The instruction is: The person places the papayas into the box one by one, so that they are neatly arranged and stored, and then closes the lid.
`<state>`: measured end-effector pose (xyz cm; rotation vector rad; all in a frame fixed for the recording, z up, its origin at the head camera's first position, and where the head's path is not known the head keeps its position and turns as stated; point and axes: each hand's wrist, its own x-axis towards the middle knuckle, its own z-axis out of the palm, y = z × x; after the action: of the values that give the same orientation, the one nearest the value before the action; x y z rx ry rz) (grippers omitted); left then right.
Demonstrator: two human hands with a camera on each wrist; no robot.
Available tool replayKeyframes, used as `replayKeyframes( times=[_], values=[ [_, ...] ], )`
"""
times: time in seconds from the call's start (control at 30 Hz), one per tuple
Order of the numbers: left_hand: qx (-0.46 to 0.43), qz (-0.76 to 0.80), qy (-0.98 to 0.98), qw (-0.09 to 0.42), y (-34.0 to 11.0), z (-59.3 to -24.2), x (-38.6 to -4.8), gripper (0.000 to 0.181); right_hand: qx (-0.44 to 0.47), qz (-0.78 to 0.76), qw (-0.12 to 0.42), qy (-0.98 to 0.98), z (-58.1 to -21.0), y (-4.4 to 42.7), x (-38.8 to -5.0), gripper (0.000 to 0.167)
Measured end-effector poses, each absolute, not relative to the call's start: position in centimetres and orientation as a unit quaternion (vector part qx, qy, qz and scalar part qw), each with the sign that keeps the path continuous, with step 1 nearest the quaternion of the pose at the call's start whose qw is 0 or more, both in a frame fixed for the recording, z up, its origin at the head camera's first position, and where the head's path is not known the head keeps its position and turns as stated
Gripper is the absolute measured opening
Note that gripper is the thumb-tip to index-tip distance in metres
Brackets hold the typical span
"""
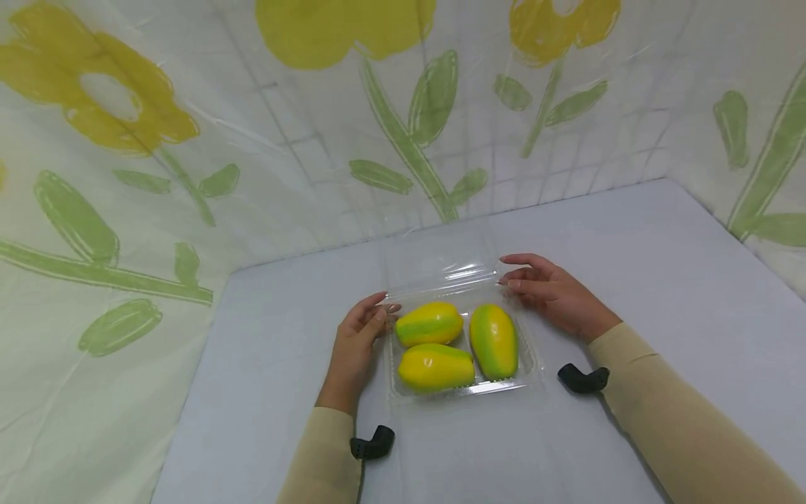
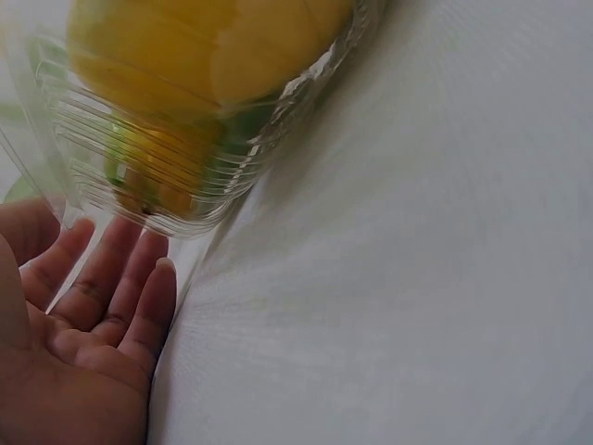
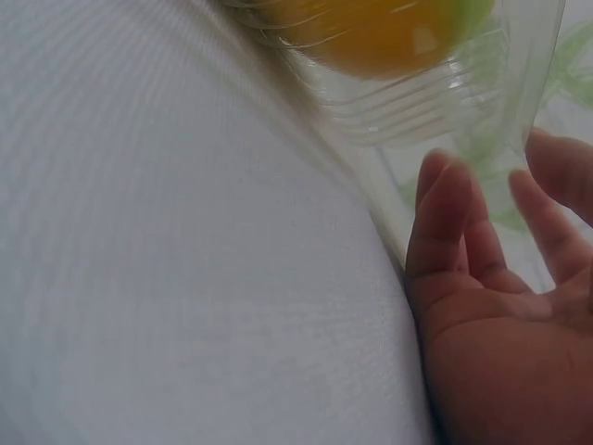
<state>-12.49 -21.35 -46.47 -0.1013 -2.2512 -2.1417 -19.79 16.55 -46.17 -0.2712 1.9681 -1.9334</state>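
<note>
A clear plastic clamshell box (image 1: 399, 396) sits on the table with its lid (image 1: 434, 255) folded back. Inside lie three glossy yellow-green fruits that look like papayas: one (image 1: 429, 324) at the back left, one (image 1: 436, 367) in front of it, and one (image 1: 494, 341) on the right, turned lengthwise. My left hand (image 1: 354, 353) is at the box's left back corner, thumb near the rim and fingers loosely extended by the ribbed side. At the right back corner, near the hinge, is my right hand (image 1: 560, 295); its thumb is at the rim, its fingers loosely bent.
The box stands on a pale table (image 1: 271, 392). Behind the table hangs a white sheet (image 1: 302, 210) printed with yellow flowers and green leaves. A black curved device (image 1: 373, 444) is on the left wrist, and a similar black device (image 1: 583, 379) is on the right.
</note>
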Motion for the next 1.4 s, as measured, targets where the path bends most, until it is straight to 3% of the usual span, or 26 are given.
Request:
replayKeyframes(
  times=[0.97,1.4],
  values=[
    [-0.04,-0.681,-0.731,0.018,-21.58,-46.76,-12.61,0.044,-0.118,-0.672,0.171,0.711,-46.22,16.66,-19.84,0.052],
    [-0.055,-0.701,-0.711,0.029,-21.52,-46.84,-12.67,0.037,-0.119,-0.694,0.168,0.69,-46.15,16.69,-19.63,0.036]
  ],
)
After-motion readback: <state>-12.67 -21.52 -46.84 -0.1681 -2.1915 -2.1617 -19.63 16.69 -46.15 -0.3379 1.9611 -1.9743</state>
